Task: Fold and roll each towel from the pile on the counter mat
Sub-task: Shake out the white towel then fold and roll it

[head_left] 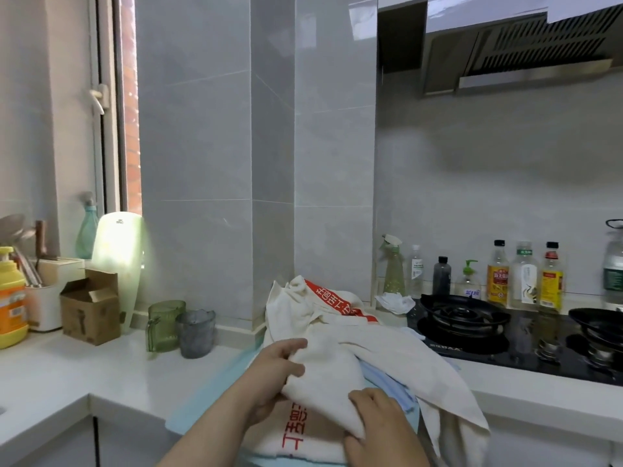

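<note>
My left hand and right hand both grip the cream towel. I should lift it clear of the pile beyond them before folding.

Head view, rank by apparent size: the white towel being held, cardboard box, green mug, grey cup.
1. held white towel: largest by far, though it is also nearest the camera.
2. cardboard box
3. green mug and grey cup: side by side and look alike, so not ranked.
</note>
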Tool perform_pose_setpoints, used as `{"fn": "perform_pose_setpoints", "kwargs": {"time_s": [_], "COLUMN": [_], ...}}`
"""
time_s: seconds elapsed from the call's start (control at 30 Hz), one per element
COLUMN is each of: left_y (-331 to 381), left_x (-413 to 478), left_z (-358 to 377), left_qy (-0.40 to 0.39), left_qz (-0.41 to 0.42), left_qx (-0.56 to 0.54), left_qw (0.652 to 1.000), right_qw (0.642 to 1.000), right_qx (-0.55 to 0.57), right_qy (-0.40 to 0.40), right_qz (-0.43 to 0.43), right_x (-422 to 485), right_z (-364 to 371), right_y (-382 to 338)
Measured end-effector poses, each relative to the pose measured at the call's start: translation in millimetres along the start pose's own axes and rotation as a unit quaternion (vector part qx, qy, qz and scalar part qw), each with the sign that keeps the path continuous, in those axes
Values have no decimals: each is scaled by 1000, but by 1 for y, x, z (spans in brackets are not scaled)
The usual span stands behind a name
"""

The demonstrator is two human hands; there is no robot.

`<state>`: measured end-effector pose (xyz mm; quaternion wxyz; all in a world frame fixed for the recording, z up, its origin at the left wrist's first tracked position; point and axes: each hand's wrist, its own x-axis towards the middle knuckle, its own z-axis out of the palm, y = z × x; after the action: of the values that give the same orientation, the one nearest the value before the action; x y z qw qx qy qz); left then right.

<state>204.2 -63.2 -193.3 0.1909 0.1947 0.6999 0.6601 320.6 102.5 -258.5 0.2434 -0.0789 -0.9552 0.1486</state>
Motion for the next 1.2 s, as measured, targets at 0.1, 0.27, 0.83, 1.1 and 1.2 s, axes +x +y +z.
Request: {"fn": "perform_pose_setpoints", "kwargs": {"time_s": [0.1, 0.27, 0.83, 1.1, 1.2], "left_y": [-24, -48, -29, -4, -11], "left_x": [-5, -7, -24, -2, 13], "left_z": [-27, -58, -72, -40, -21], "left_qy": [23, 31, 31, 68, -5], "left_qz": [-17, -46, 12, 135, 117], "left_qx": [18, -19, 281, 415, 519], "left_qw": [999, 998, 959, 897, 847], "right_qw": [999, 993, 982, 990, 990], "right_qx": [-42, -61, 65, 113, 52], "right_qy": [-27, -91, -156, -80, -133], "right_qz": [-21, -32, -79, 20, 21], "right_x": [1, -1, 0, 59, 72], "right_z": [-4, 7, -20, -18, -1], "right_y": [-10, -24, -14, -26, -33]}}
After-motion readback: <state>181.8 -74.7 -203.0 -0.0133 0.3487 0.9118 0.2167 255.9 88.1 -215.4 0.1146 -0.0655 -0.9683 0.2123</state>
